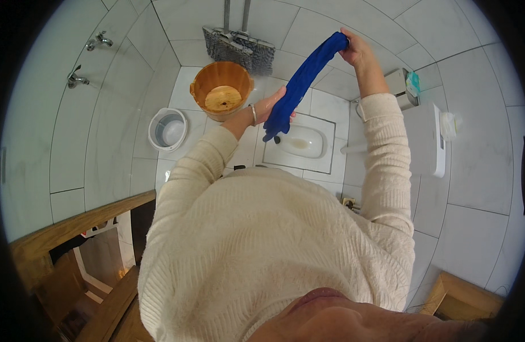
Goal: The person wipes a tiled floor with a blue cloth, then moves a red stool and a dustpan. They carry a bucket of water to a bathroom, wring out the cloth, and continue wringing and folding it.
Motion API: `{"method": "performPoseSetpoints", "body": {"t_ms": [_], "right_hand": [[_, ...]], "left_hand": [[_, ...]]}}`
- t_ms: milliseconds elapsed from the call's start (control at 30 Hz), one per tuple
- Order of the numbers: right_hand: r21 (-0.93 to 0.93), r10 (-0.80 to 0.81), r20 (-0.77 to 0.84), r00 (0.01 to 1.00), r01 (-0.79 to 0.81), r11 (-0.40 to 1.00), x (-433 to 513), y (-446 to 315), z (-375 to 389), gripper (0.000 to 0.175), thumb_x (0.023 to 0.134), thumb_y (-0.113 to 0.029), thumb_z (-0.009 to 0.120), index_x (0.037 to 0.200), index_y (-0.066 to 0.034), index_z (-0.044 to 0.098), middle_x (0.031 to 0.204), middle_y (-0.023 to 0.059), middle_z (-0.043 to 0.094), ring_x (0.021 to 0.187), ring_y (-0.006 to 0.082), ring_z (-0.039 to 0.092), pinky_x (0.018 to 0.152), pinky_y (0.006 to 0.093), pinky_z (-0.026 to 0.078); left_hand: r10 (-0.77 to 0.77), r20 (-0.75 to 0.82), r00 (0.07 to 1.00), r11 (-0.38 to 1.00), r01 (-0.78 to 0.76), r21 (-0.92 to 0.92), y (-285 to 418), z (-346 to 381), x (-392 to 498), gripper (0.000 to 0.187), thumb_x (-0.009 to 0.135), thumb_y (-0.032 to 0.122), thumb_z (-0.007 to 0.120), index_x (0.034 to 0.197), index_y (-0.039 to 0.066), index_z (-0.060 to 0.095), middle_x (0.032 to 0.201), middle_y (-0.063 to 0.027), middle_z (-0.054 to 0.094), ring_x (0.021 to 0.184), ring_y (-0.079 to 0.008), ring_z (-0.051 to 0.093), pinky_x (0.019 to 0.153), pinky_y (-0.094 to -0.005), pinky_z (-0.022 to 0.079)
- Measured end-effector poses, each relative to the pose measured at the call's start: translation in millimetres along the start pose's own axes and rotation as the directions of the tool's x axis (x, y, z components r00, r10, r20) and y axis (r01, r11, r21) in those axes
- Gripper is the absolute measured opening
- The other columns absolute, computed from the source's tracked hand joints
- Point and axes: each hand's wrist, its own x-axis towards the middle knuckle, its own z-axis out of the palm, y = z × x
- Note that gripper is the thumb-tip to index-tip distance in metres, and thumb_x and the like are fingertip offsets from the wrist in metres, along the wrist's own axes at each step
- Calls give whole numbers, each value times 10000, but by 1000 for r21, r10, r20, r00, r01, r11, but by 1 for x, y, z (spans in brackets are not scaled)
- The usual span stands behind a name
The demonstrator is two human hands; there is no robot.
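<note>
A long, bunched blue cloth [307, 75] stretches at a slant between my two hands. At its upper end, my right hand [357, 50] grips the gathered fabric. My left hand [268, 106], with a bangle at the wrist, is around the lower part, the thumb on the near side and fingertips showing past the far edge. The loose lower end hangs just below my left hand, over one end of a white squat toilet [307, 143] set in the tiled floor.
A wooden bucket [223, 87] and a grey-white plastic bucket [168, 130] stand left. Two flat mops [241, 49] lean at the back wall. Two taps [77, 79] project from the left wall. A white cistern [422, 139] and a metal box [399, 87] line the right wall.
</note>
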Motion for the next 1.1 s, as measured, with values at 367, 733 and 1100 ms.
{"method": "performPoseSetpoints", "body": {"t_ms": [367, 733, 1100], "right_hand": [[72, -33, -36, 999, 36, 997, 23, 5, -36, 121, 834, -159, 636, 840, -58, 570, 782, 54, 610, 725, 185, 591, 696, 317, 510], [-269, -289, 921, 263, 963, 17, -165, 125, 17, 409, 819, -242, 655, 1185, -104, 536, 1150, 80, 557, 1054, 190, 521, 952, 361, 380], [609, -348, 647, 679, -184, 771, -127, 147, -33, 644, 847, -576, 475, 1309, -135, 389, 1173, 143, 504, 1151, 376, 440, 984, 550, 346]], "left_hand": [[147, -22, 989, 988, -148, -53, -19, -9, -43, 515, 905, 451, 486, 1230, 53, 458, 1005, -47, 583, 870, -133, 567, 780, -302, 475], [276, -212, 937, 653, -345, -674, -4, 26, -18, 469, 892, 508, 469, 1117, 103, 540, 975, -73, 596, 841, -173, 588, 670, -296, 498], [325, 301, 897, 691, -8, -723, 20, 133, 3, 579, 842, 562, 526, 1096, 42, 497, 836, -47, 545, 635, -93, 477, 451, -185, 365]]}}
